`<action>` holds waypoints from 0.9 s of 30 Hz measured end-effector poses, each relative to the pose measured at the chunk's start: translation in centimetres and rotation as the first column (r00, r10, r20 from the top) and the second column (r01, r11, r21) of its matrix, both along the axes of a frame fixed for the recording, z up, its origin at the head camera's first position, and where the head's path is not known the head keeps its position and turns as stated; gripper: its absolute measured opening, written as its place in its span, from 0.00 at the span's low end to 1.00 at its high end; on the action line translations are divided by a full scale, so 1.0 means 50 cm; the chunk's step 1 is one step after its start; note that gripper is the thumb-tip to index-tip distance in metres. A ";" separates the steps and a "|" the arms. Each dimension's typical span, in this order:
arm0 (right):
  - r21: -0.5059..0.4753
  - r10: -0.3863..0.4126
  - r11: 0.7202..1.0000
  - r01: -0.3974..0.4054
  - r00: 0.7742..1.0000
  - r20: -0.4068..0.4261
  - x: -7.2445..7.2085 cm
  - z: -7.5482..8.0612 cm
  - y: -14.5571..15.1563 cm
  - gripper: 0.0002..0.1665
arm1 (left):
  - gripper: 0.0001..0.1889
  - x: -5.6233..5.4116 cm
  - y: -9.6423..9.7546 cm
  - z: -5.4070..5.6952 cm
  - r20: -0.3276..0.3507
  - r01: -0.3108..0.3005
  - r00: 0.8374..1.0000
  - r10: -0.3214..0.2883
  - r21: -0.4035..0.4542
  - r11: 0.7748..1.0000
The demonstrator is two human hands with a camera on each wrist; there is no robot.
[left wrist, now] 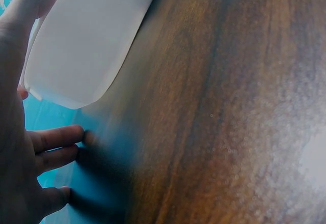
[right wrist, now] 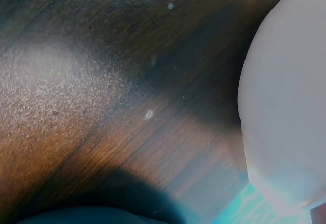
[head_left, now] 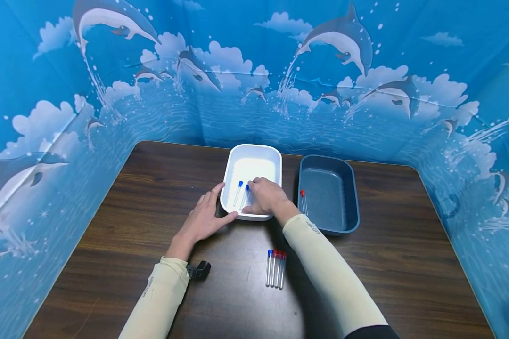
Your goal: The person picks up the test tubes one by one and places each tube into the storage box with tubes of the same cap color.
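My left hand (head_left: 202,217) is spread at the near left corner of the white tray (head_left: 251,217), thumb and index finger against its rim. In the left wrist view the other fingers (left wrist: 58,138) point past the tray's wall. My right hand (head_left: 268,195) reaches down inside the tray. Its fingertips are at the blue cap of a test tube (head_left: 244,197), and its thumb is by the tube's lower end. Another blue-capped test tube (head_left: 237,194) lies just to the left. In the right wrist view the tray's outer wall (right wrist: 285,96) shows, but the hand does not.
A dark blue-grey tray (head_left: 328,226) stands to the right, with a red-capped test tube (head_left: 303,202) at its left wall. Several test tubes (head_left: 275,270) with blue and red caps lie side by side nearer me. A dolphin-print curtain (head_left: 237,113) surrounds the table (head_left: 123,226).
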State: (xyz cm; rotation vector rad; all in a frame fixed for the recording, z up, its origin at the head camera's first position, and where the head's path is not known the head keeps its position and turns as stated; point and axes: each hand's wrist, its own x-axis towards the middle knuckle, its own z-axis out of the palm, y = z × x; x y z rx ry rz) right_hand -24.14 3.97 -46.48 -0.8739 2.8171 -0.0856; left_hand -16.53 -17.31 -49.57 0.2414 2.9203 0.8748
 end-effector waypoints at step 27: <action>-0.130 -0.036 0.991 0.032 0.999 -0.029 0.032 0.038 0.036 0.52 | 0.54 0.002 0.002 -0.001 0.003 -0.001 1.000 0.001 0.007 1.000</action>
